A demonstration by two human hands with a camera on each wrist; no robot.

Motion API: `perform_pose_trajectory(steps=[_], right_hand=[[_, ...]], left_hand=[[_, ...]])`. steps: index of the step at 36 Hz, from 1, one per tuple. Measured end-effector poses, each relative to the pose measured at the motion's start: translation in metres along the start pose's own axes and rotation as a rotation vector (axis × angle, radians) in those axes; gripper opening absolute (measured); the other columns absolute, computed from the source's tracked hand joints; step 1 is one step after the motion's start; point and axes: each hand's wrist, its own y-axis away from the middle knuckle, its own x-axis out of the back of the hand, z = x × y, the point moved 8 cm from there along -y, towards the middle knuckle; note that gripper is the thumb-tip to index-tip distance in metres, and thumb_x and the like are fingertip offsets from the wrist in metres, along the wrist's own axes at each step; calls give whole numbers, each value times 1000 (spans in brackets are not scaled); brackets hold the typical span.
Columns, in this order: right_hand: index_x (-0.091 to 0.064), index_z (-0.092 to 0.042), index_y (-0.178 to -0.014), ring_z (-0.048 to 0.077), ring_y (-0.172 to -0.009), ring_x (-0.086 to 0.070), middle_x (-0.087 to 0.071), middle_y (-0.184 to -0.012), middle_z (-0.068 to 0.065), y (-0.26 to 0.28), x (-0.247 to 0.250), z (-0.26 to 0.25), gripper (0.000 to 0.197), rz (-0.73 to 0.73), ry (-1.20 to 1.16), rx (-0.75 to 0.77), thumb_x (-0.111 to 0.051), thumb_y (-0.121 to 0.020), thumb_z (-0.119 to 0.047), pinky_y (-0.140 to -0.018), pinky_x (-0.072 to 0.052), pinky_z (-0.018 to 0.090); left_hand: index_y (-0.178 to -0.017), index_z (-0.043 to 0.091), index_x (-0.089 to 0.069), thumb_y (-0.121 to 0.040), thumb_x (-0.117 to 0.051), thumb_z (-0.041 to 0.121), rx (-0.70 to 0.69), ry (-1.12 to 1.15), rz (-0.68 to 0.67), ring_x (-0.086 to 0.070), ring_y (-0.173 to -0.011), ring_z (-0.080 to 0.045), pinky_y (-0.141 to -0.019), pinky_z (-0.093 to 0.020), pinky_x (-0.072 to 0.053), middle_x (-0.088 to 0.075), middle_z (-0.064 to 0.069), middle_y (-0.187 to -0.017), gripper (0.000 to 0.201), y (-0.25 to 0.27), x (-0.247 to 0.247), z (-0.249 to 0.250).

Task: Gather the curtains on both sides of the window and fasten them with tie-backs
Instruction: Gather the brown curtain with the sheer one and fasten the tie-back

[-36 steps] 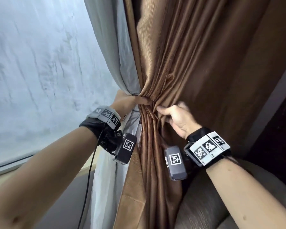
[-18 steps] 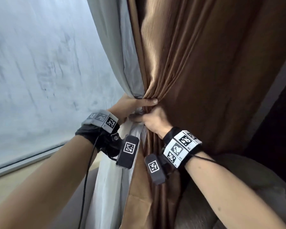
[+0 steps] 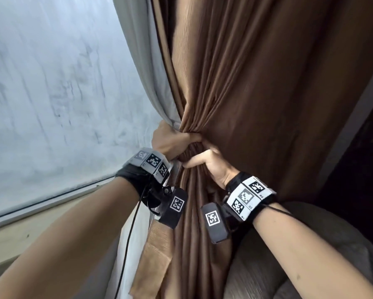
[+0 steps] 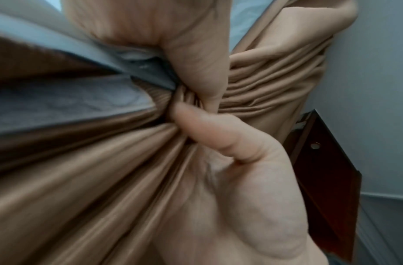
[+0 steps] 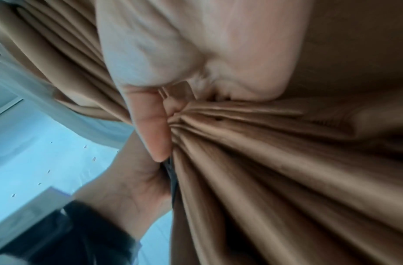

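The brown curtain [image 3: 235, 93] with its grey lining [image 3: 151, 83] is bunched into a narrow waist. My left hand [image 3: 181, 141] grips that waist from the window side, fingers wrapped round the folds. In the left wrist view, the left hand [image 4: 195, 100] has its thumb and fingers closed on the pleats [image 4: 82, 179]. My right hand [image 3: 198, 160] grips the same bunch just below, touching the left hand. The right hand [image 5: 180, 107] presses its thumb into the gathered pleats [image 5: 263, 161]. A lighter tan strip [image 3: 153, 251] hangs beside the bunch; I cannot tell whether it is a tie-back.
The frosted window [image 3: 51, 93] and its sill [image 3: 41, 214] fill the left. A grey upholstered chair [image 3: 310, 255] stands low on the right, close under my right forearm. Dark wooden furniture [image 3: 364, 169] stands behind it.
My right hand left the folds on the right, came in against the left hand and now grips the bunch under it. The left hand kept its hold.
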Motion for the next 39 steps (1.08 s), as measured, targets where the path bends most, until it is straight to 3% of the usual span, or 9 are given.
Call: perform_pose_trajectory(steps=[7,10,15,17,22,27,33,37,39], right_hand=[[-75,-15,-83,7,-85,-67,-74,-85,-5,-10,33,9,26,29,-116,-55,-58,-66,-5,-88,-48,22],[-71,-12,-87,6,-76,-65,-71,-80,-5,-18,88,22,14,447,-72,-25,-65,-75,-7,-75,-49,17],[-69,-17,-111,14,-101,-66,-71,-108,-7,-49,159,75,84,679,-42,-198,-80,-43,-66,-97,-51,37],[-56,-18,-129,12,-112,-57,-60,-126,-8,-51,164,75,96,650,-5,-240,-79,-51,-70,-105,-43,35],[-15,-27,-147,16,-130,-45,-43,-146,1,-66,225,122,158,913,153,-289,-75,-13,-85,-112,-34,39],[-2,-12,-151,30,-144,-22,-19,-156,14,-15,209,71,147,1005,270,-326,-81,-42,-71,-118,-20,45],[6,-23,-151,25,-146,-18,-14,-158,10,-33,236,79,159,1063,198,-247,-78,-27,-77,-119,-19,45],[-34,-30,-143,16,-113,-61,-60,-132,-1,-87,251,120,138,816,52,-327,-89,-23,-69,-102,-45,37],[-64,-19,-112,15,-92,-69,-73,-104,-2,-100,226,120,78,639,-23,-300,-88,-48,-59,-92,-52,32]], left_hand=[[-87,12,-67,-64,-84,31,13,-6,91,-67,-86,-23,-76,-33,-56,-68,-4,-86,35,-1,4,1],[-84,12,-65,-63,-85,32,42,-9,99,-67,-87,-25,-81,-39,-57,-69,-7,-89,35,-5,5,-2],[-67,21,-55,-65,-86,29,64,2,83,-66,-81,-24,-79,-38,-58,-62,0,-74,32,-12,6,-5],[-67,21,-57,-64,-86,28,67,6,79,-68,-78,-24,-74,-36,-58,-65,-3,-74,30,-14,8,-5],[-67,19,-56,-66,-86,27,65,14,85,-67,-76,-24,-70,-34,-57,-62,-1,-71,31,-22,13,-5],[-65,18,-57,-66,-85,23,58,20,88,-66,-71,-24,-68,-34,-56,-60,0,-67,29,-31,14,-6],[-65,21,-55,-68,-84,22,38,44,77,-52,-61,-5,-70,-28,-48,-56,6,-67,30,-43,11,-11],[-66,22,-56,-67,-85,23,39,50,73,-55,-64,-7,-67,-27,-46,-57,7,-68,29,-49,8,-13],[-67,22,-56,-67,-85,22,33,44,70,-58,-70,-14,-69,-27,-47,-58,6,-69,29,-51,4,-12]])
